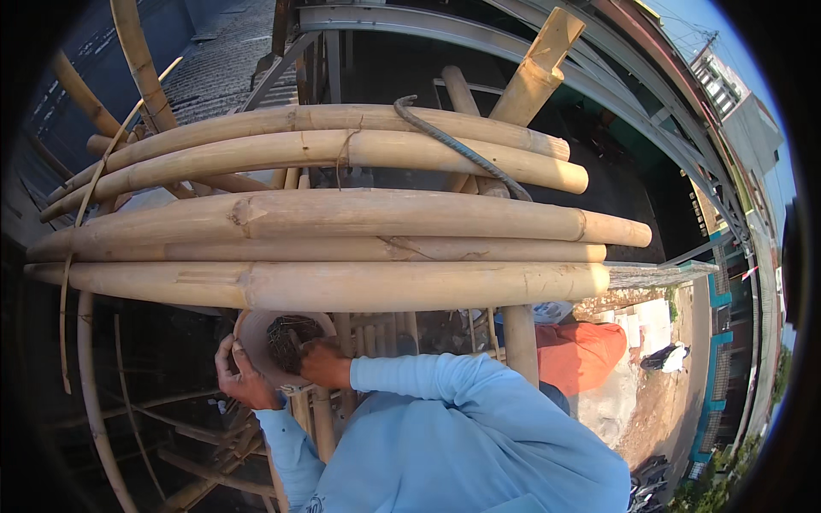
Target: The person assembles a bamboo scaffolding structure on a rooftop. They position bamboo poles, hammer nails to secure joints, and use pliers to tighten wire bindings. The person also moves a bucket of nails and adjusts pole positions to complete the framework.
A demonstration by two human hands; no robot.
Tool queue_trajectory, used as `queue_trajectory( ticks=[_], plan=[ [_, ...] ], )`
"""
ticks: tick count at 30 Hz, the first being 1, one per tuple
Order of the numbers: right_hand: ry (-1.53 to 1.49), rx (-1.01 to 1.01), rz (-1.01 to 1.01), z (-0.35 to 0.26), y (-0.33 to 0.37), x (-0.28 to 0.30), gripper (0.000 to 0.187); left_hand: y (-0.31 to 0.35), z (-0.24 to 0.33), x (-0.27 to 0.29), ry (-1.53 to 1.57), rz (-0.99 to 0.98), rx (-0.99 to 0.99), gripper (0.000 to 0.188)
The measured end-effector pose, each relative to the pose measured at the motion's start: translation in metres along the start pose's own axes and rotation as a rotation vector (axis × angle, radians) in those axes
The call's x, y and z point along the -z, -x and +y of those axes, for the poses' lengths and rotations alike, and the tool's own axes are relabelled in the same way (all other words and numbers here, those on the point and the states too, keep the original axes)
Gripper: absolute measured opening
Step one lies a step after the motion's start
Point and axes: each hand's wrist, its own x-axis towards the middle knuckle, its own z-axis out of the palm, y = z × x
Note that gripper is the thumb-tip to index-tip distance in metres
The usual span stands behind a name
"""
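My left hand [244, 376] is closed on the side of a pale round bucket [255, 340], its fingers curled over the outer wall. Inside the bucket lies a dark tangle of thin pieces [286, 329], like nails or bits of wire; which they are I cannot tell. My right hand [325, 363] reaches in from the right, its fingers bent together down among those pieces. Whatever they pinch is hidden. Just beyond the bucket run several thick bamboo poles [410, 286], lying side by side across my front.
A ribbed steel bar [466, 154] with a hooked end rests over the far poles. A bamboo upright [519, 342] stands right of my arms. Orange cloth [581, 355] shows below, and ground [650, 410] lies far down to the right. Steel beams [419, 26] cross behind.
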Motion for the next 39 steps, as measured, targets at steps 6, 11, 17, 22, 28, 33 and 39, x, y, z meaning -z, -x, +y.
queue_trajectory(
  ticks=[6,11,17,22,28,33,39],
  plan=[
    [-0.728,0.110,0.005,-0.036,0.072,0.223,0.025,-0.030,0.062,-0.055,0.198,0.138,-0.033,0.040],
    [-0.108,-0.171,0.593,0.079,0.122,0.339,0.045,-0.067,0.014,-0.010,0.156,0.277,-0.161,0.045],
    [0.083,-0.639,0.329,0.139,0.183,0.319,0.073,-0.064,0.040,-0.038,0.098,0.141,-0.091,0.038],
    [0.221,-0.556,0.273,0.138,0.180,0.321,0.084,-0.062,0.050,-0.026,0.089,0.117,-0.109,0.036],
    [0.329,-0.469,0.166,0.149,0.160,0.337,0.062,-0.079,0.069,-0.013,0.269,0.145,-0.062,0.033],
    [0.523,-0.460,0.278,0.139,0.185,0.357,0.067,-0.114,0.099,-0.034,0.475,0.043,0.062,0.068],
    [0.653,-0.424,0.402,0.118,0.213,0.381,0.079,-0.198,0.083,-0.015,0.858,-0.074,0.256,0.091]
  ],
)
